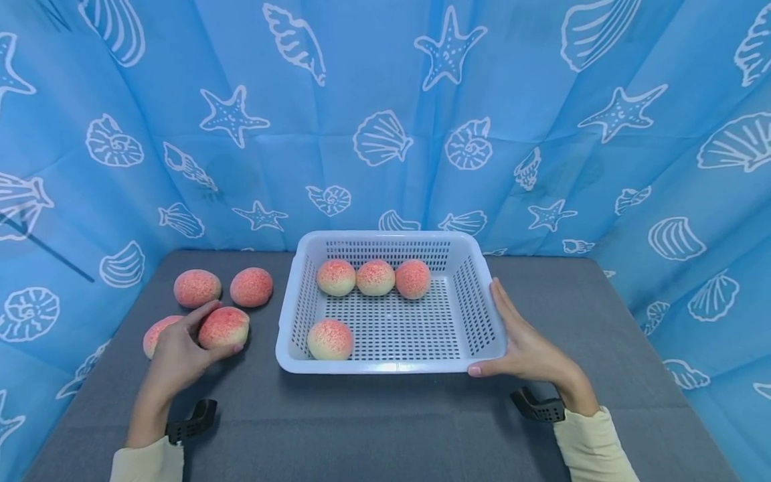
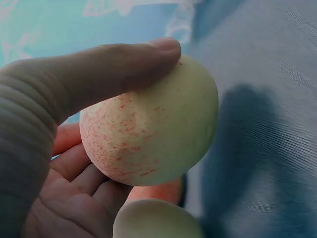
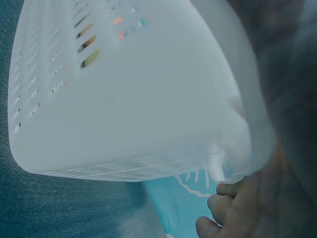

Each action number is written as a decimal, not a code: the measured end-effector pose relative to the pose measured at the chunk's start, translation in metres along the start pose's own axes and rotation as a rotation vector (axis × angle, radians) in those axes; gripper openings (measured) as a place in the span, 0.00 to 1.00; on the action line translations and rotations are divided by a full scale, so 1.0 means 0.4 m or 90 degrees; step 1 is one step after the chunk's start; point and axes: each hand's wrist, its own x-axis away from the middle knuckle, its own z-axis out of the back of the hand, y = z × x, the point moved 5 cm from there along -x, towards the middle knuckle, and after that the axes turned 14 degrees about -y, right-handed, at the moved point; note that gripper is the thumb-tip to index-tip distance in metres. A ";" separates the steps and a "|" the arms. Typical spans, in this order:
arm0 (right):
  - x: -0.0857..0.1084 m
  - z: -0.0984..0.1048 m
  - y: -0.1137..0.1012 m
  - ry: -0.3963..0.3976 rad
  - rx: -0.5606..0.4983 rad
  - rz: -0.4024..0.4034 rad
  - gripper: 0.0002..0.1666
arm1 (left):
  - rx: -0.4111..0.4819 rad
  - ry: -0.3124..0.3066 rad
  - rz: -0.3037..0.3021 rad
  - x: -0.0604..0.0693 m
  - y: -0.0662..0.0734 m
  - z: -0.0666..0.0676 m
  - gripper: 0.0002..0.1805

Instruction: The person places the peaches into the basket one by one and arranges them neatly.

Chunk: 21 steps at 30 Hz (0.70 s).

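In the head view the left hand (image 1: 179,355) grips a pink-and-cream peach (image 1: 224,327) at the table's left, thumb on its near side and fingers behind. The left wrist view shows the thumb across that peach (image 2: 153,124), with part of another peach (image 2: 157,220) below it. The right hand (image 1: 530,351) holds the right end of a white perforated basket (image 1: 397,367), its thumb at the near corner and fingers along the side. Inside the basket, three peaches (image 1: 375,277) line the back and one peach (image 1: 330,339) lies at the front left.
Behind the left hand are two peaches (image 1: 197,288) (image 1: 251,287), and another peach (image 1: 158,334) is partly hidden by that hand. A grey cloth (image 1: 385,428) covers the table. Blue curtains (image 1: 385,194) with white shell and starfish prints stand behind and at both sides.
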 end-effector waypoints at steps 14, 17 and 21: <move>-0.001 0.001 -0.004 0.005 0.003 -0.003 0.89 | 0.132 0.112 -0.148 0.063 0.155 0.051 0.48; 0.001 0.001 -0.005 0.007 0.001 -0.007 0.89 | 0.168 0.107 -0.172 0.069 0.204 0.037 0.49; 0.000 -0.001 -0.006 0.007 0.003 -0.010 0.88 | 0.242 0.076 -0.224 0.070 0.260 0.003 0.49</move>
